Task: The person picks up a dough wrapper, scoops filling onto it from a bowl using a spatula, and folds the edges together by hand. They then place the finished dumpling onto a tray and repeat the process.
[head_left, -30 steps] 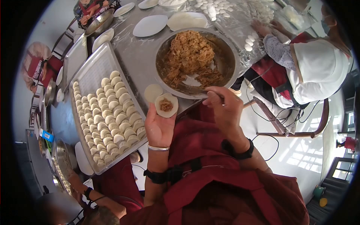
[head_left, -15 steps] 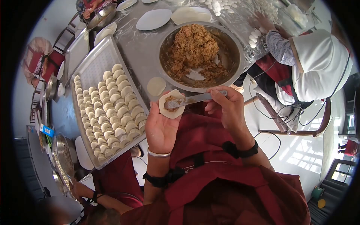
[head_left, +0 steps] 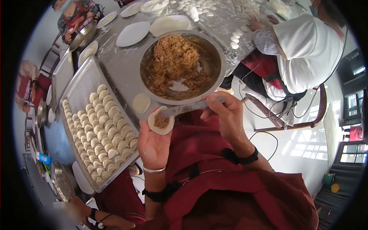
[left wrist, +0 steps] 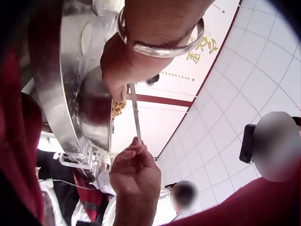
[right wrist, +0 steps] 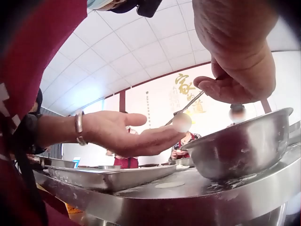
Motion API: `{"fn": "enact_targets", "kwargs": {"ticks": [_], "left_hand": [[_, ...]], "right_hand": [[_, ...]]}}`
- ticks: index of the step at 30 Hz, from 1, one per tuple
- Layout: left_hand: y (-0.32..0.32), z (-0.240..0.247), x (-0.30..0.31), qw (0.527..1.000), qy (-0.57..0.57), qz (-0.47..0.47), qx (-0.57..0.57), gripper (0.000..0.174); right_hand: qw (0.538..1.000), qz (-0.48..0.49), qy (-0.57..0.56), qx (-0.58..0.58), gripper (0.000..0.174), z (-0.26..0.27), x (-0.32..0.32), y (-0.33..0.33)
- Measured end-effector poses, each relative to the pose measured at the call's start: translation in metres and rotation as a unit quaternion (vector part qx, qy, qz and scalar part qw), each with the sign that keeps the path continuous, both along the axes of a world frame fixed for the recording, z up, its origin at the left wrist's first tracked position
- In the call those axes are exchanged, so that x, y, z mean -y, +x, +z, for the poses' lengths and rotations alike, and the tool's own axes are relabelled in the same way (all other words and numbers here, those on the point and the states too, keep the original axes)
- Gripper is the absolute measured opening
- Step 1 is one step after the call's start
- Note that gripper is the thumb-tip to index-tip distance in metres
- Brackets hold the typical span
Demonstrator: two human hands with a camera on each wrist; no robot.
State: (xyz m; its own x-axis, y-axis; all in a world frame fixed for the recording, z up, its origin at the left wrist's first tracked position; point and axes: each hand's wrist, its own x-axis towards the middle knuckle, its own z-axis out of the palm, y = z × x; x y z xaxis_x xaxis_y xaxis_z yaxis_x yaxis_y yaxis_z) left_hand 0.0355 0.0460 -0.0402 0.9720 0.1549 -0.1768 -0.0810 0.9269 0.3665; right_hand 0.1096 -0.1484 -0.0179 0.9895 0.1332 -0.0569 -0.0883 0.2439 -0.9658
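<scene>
On the fingers of my left hand [head_left: 154,147], held palm up and straight, lies a round dough wrapper [head_left: 167,125]. A small heap of brown filling [head_left: 161,122] sits in its middle. My right hand [head_left: 229,117] pinches the end of a flat metal spatula [head_left: 188,107] between thumb and fingers. The spatula's tip overlaps the upper edge of the wrapper, beside the filling. In the right wrist view the wrapper [right wrist: 182,122] rests at the left fingertips, with the left thumb spread apart. Just beyond both hands stands a wide steel bowl [head_left: 212,57] of filling mix [head_left: 174,55].
Another wrapper [head_left: 141,103] lies on the steel table by the bowl. To the left, a metal tray [head_left: 78,94] holds rows of folded dumplings [head_left: 111,126]. White plates [head_left: 132,33] stand behind. A person in white [head_left: 306,57] works at the right, with a wooden chair [head_left: 295,124] close by.
My right hand has brought the spatula from the bowl's near edge to the wrapper. Half a second ago its blade covered the filling; now it has drawn back to the wrapper's edge.
</scene>
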Motion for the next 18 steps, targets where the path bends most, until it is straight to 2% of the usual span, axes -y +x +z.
{"fn": "enact_targets", "kwargs": {"ticks": [2,5,6,9,10,13,15,17,18], "left_hand": [[-0.001,-0.002,-0.004,1.000,0.013,-0.008,-0.002,0.054],[-0.001,-0.002,-0.005,1.000,0.013,-0.008,-0.004,0.054],[-0.001,-0.002,-0.004,1.000,0.013,-0.008,-0.004,0.054],[0.001,0.002,0.000,1.000,0.015,-0.011,-0.006,0.054],[0.002,0.003,0.002,1.000,0.016,-0.012,-0.006,0.054],[0.002,0.003,0.002,1.000,0.009,-0.018,-0.008,0.054],[-0.001,-0.005,-0.003,0.999,0.003,-0.022,0.039,0.055],[-0.001,-0.023,-0.013,0.993,0.003,-0.063,0.100,0.053],[0.000,-0.027,-0.017,0.992,0.005,-0.077,0.102,0.053]], "right_hand": [[0.997,-0.051,-0.013,0.058,0.017,-0.001,0.008,0.009],[0.957,-0.131,-0.168,0.199,0.011,-0.014,0.021,0.033],[0.914,-0.137,-0.274,0.266,0.006,-0.012,0.026,0.041],[0.829,-0.094,-0.415,0.364,0.009,-0.021,0.030,0.056],[0.768,-0.083,-0.446,0.452,0.013,-0.033,0.030,0.066],[0.765,-0.040,-0.450,0.459,0.012,-0.045,0.026,0.070],[0.765,-0.028,-0.424,0.484,0.012,-0.051,0.025,0.072],[0.760,-0.025,-0.453,0.465,0.015,-0.057,0.021,0.066],[0.754,-0.070,-0.450,0.474,0.017,-0.065,0.015,0.064]]}}
